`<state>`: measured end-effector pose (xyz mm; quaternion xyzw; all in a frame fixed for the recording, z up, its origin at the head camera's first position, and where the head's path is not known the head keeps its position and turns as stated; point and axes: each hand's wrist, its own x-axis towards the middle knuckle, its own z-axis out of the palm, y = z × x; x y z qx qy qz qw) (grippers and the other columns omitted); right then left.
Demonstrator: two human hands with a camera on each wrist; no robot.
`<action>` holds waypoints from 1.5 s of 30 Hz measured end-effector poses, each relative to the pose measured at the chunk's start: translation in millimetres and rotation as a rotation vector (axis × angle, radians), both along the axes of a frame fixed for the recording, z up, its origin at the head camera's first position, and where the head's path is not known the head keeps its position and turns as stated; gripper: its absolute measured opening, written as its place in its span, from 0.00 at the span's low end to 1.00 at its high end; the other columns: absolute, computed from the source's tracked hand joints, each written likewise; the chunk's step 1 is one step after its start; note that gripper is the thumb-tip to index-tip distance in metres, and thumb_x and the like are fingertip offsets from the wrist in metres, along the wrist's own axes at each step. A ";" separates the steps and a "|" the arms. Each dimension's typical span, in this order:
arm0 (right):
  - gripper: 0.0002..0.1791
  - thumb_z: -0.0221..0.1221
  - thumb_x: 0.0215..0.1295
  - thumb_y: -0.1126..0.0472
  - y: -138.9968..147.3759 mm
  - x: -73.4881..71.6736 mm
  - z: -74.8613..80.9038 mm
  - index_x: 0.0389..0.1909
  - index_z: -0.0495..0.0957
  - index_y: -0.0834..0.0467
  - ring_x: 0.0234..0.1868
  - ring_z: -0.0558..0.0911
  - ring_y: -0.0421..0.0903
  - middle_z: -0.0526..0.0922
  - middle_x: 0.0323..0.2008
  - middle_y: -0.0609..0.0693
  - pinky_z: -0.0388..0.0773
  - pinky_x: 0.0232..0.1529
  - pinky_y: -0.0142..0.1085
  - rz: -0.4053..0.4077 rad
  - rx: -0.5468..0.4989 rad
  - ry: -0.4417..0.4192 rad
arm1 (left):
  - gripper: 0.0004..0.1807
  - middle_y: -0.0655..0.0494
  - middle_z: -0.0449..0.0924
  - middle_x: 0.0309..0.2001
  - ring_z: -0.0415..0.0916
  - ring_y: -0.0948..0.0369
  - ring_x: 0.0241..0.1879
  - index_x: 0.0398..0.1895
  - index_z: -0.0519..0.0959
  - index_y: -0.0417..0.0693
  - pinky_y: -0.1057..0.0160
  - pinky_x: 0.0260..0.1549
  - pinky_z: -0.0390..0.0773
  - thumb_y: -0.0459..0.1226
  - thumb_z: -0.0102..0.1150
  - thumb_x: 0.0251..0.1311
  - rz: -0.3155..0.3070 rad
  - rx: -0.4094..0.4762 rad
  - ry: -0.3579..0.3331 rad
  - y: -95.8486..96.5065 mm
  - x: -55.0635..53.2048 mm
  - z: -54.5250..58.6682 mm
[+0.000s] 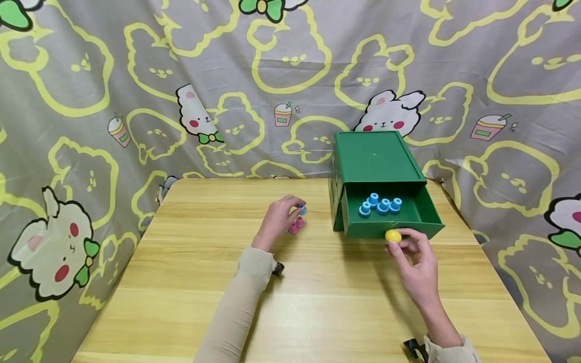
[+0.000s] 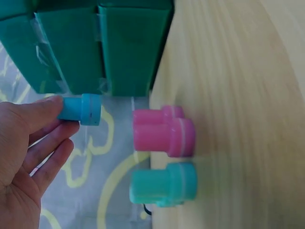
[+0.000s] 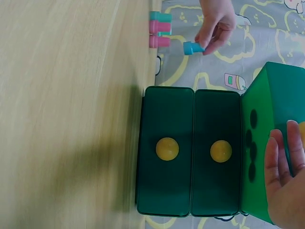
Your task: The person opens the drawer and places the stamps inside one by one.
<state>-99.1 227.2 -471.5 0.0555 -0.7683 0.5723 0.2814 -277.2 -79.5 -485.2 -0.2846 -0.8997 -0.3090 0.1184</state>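
Note:
My left hand [image 1: 278, 219] pinches a small blue stopper-shaped piece [image 2: 81, 109] between thumb and fingers, held above the table. Below it, pink pieces [image 2: 157, 136] and teal pieces [image 2: 162, 185] of the same shape stand on the tabletop, apart from the hand. My right hand [image 1: 419, 269] holds the yellow round knob [image 1: 393, 236] of the top drawer [image 1: 372, 231] between thumb and fingers. The drawer stands pulled out of the green cabinet [image 1: 376, 156]. Several blue pieces [image 1: 383, 205] stand in it, toward its left and middle.
Two lower drawers [image 3: 167, 191] with yellow knobs [image 3: 221, 151] are pushed in. The wooden table [image 1: 190, 302] reaches back to a grey patterned curtain [image 1: 281, 60]. The cabinet stands at the table's back right.

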 end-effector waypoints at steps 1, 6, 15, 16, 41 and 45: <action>0.19 0.60 0.69 0.78 0.1 -0.1 -0.1 0.58 0.72 0.72 0.36 0.87 0.38 0.86 0.33 0.44 0.80 0.48 0.21 0.000 0.003 0.001 | 0.10 0.54 0.87 0.45 0.87 0.55 0.45 0.48 0.87 0.44 0.55 0.49 0.85 0.38 0.64 0.70 -0.001 0.003 0.004 1.3 0.7 1.7; 0.18 0.59 0.69 0.78 0.1 0.1 0.5 0.58 0.72 0.73 0.36 0.86 0.35 0.85 0.33 0.42 0.79 0.48 0.21 -0.003 0.005 0.000 | 0.09 0.56 0.87 0.45 0.87 0.57 0.44 0.49 0.87 0.48 0.57 0.49 0.85 0.38 0.65 0.70 -0.014 0.020 0.037 7.7 5.4 11.2; 0.18 0.59 0.69 0.78 -0.9 1.3 0.5 0.59 0.71 0.73 0.36 0.86 0.34 0.85 0.32 0.45 0.79 0.48 0.21 -0.002 0.001 0.000 | 0.09 0.57 0.85 0.45 0.77 0.67 0.14 0.51 0.86 0.48 0.69 0.23 0.82 0.38 0.63 0.72 -0.076 0.093 0.026 18.3 16.0 23.7; 0.18 0.59 0.69 0.78 -1.5 1.2 0.5 0.59 0.71 0.73 0.36 0.85 0.34 0.85 0.32 0.46 0.79 0.48 0.21 0.000 0.001 0.000 | 0.09 0.57 0.85 0.45 0.74 0.68 0.12 0.51 0.86 0.48 0.71 0.18 0.78 0.37 0.63 0.72 -0.080 0.104 0.012 18.6 16.6 24.0; 0.18 0.57 0.70 0.79 -9.3 4.4 -1.3 0.58 0.68 0.76 0.34 0.86 0.35 0.86 0.31 0.44 0.81 0.46 0.22 0.013 -0.055 0.027 | 0.09 0.56 0.87 0.46 0.83 0.67 0.26 0.50 0.87 0.46 0.64 0.44 0.86 0.36 0.66 0.69 -0.100 0.262 0.229 12.1 17.2 38.8; 0.18 0.57 0.70 0.79 -8.5 3.5 1.3 0.58 0.69 0.76 0.35 0.86 0.35 0.86 0.31 0.42 0.82 0.45 0.23 0.018 -0.044 0.016 | 0.10 0.54 0.88 0.46 0.87 0.60 0.43 0.49 0.87 0.44 0.61 0.46 0.87 0.35 0.68 0.67 -0.136 0.370 0.315 17.2 22.3 58.1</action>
